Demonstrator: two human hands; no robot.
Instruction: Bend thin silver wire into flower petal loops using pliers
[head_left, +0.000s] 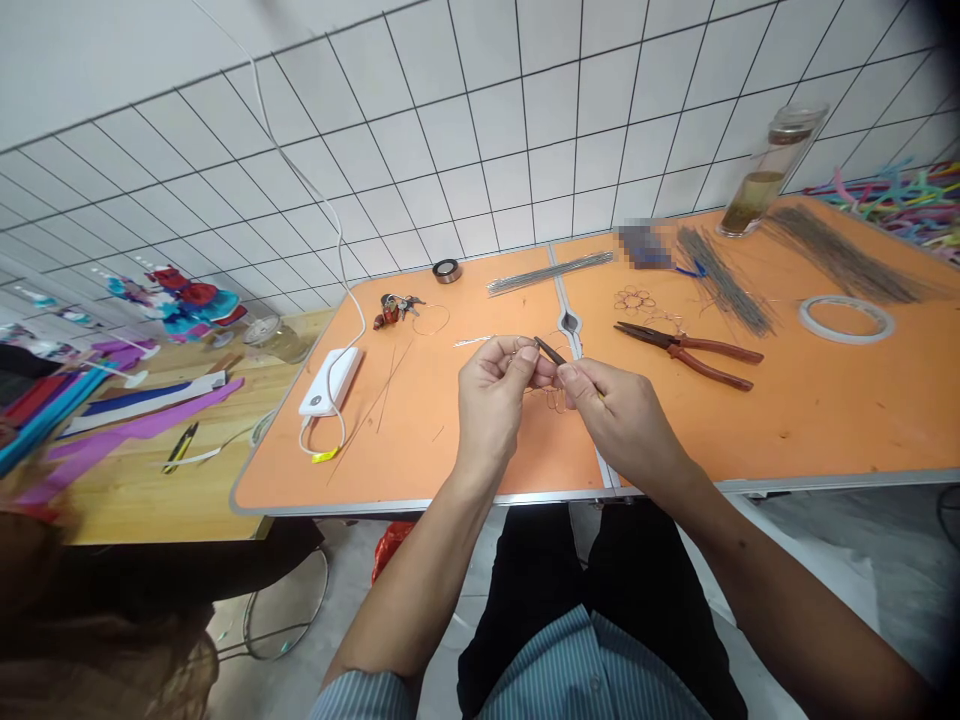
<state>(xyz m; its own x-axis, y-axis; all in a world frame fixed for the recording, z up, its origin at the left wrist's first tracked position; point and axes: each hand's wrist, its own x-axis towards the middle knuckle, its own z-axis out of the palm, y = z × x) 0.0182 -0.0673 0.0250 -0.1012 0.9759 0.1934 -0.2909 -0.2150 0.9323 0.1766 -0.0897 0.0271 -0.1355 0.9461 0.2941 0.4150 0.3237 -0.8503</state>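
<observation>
Over the orange table [420, 440], my left hand [491, 395] is closed in a pinch on a thin wire; pale twisted wire ends [472, 342] show just to its left. My right hand [619, 405] is wrapped round a slim tool [550, 350] with a dark narrow tip, a bit of yellow showing under the fingers. The tip meets the left fingertips; most of the tool is hidden, so its exact kind is unclear. Below the hands lie thin copper-coloured wire loops [555, 400]. Right of them rest long-nose pliers [686, 350] with red-brown handles, jaws pointing left.
Bundles of straight wire [551, 273] lie toward the tiled wall, near a tape roll [447, 270] and keys [401, 308]. A white power bank [330, 382] with a cable is at left. A glass bottle [769, 180] and a white ring [847, 318] are at right.
</observation>
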